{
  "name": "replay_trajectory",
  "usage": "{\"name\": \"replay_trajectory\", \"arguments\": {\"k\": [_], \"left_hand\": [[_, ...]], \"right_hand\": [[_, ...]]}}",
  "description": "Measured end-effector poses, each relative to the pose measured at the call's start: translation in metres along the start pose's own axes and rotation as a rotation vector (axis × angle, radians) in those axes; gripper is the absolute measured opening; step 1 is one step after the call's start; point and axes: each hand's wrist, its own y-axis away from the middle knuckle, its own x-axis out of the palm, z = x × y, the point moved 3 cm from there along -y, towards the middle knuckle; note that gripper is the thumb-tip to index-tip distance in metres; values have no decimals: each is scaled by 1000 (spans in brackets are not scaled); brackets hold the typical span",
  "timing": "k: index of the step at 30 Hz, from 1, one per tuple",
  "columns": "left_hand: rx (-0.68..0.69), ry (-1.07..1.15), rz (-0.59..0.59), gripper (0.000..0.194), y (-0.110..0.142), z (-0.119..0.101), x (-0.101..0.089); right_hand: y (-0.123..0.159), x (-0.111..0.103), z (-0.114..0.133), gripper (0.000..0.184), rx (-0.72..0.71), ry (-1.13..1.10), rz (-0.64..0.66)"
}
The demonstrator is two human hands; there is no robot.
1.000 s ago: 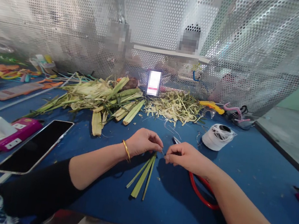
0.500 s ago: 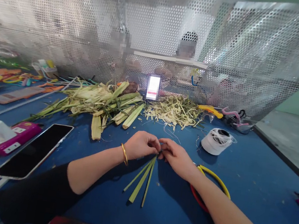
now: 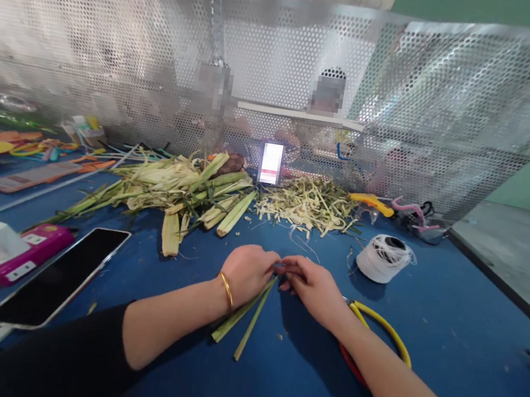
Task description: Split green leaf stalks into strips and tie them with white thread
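Narrow green plant strips [image 3: 252, 329] slant down over the blue table from between my fingertips. My left hand [image 3: 246, 276] is closed on their upper ends, a gold bangle around its wrist. Fingertip to fingertip with it, my right hand [image 3: 315, 290] has thumb and fingers pinched together at the top of the strips. What exactly it pinches is hidden behind the fingers. Scissors with a yellow and red handle [image 3: 389, 328] lie partly under my right forearm. A white spool of thread [image 3: 382, 262] stands beyond my right hand.
Behind the hands are a heap of green stalks and husks [image 3: 171, 188] and a pile of shredded trimmings [image 3: 314, 204]. A phone [image 3: 58, 277] and a magenta power strip [image 3: 20, 255] lie to the left. A perforated metal screen [image 3: 277, 48] closes off the back, people beyond it.
The lower ends of the strips have swung left, and one is now out of sight by my left wrist. My left hand has turned over more. The view has tilted slightly up.
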Motion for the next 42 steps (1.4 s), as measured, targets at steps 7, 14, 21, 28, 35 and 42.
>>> {"name": "replay_trajectory", "arguments": {"k": [7,14,21,28,35,42], "left_hand": [[81,-92,-56,25,-1,-3,-1],[247,-69,-175,31,1,-6,-2],[214,59,-197,29,2,-5,-3],[63,206,-148,23,2,0,-5],[17,249,-139,18,-1,5,-4],[14,254,-149,16,-1,6,-5]], "right_hand": [[-1,1,0,30,-23,4,-40],[-6,1,-6,22,26,-143,-83],[-5,0,-6,15,57,-163,-118],[-3,-2,-1,13,9,-92,-112],[-1,-4,-1,16,-20,25,-136],[-2,-3,-4,15,-4,-6,-167]]}}
